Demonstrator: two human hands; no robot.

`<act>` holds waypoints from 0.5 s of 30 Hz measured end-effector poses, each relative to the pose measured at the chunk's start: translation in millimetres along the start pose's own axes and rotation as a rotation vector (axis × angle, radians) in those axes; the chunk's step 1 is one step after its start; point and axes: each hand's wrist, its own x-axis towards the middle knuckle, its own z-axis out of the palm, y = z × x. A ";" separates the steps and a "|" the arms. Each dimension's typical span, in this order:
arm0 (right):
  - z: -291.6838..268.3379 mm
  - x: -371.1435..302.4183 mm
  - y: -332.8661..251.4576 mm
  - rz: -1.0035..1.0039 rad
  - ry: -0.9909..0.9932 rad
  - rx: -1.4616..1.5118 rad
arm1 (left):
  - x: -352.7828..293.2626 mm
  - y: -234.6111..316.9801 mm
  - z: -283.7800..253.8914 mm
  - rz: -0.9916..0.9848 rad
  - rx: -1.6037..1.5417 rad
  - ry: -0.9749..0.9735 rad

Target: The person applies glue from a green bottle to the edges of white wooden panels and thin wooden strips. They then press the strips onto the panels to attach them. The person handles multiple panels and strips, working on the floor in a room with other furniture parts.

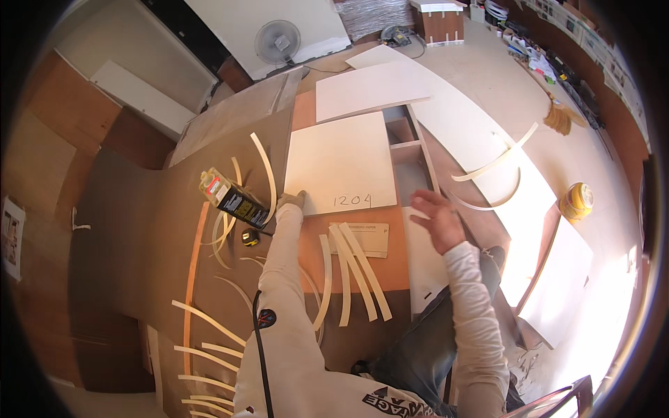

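A square white board [341, 160] lies flat in front of me, with handwritten marks near its front edge. At its front left corner is my left hand [291, 200], closed on the board's edge, its fingers partly hidden. My right hand [440, 221] is raised to the right of the board, fingers apart and holding nothing. Several pale, thin edging strips [359, 272] fan out over the orange surface between my arms, partly on a printed card [373, 240]. A curved strip [265, 167] lies just beyond my left hand, beside a yellow-and-black can [237, 202] and a tape measure [249, 237].
More strips [209, 359] line the brown panel's left side. White panels [369, 87] lie beyond the board, next to an open compartment frame [411, 157]. At right are a yellow container [577, 202] and a broom [559, 117]. A fan [277, 43] stands at the back.
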 end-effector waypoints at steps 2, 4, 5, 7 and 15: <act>3.2 35.0 51.6 0.017 0.072 -0.344 | -5.5 13.2 -10.3 -0.017 -0.066 -0.070; -1.5 55.9 91.5 -0.073 0.115 -0.790 | 6.5 -6.4 -12.5 -0.066 -0.046 -0.083; -7.2 63.7 98.8 -0.076 0.153 -0.849 | 1.0 4.3 -10.3 -0.054 -0.045 -0.098; -18.6 79.5 109.6 -0.078 0.215 -0.884 | -5.9 21.2 -7.8 -0.040 -0.041 -0.123; -14.4 141.4 120.5 0.021 0.248 -0.506 | -33.1 21.8 -0.8 0.125 0.075 -0.089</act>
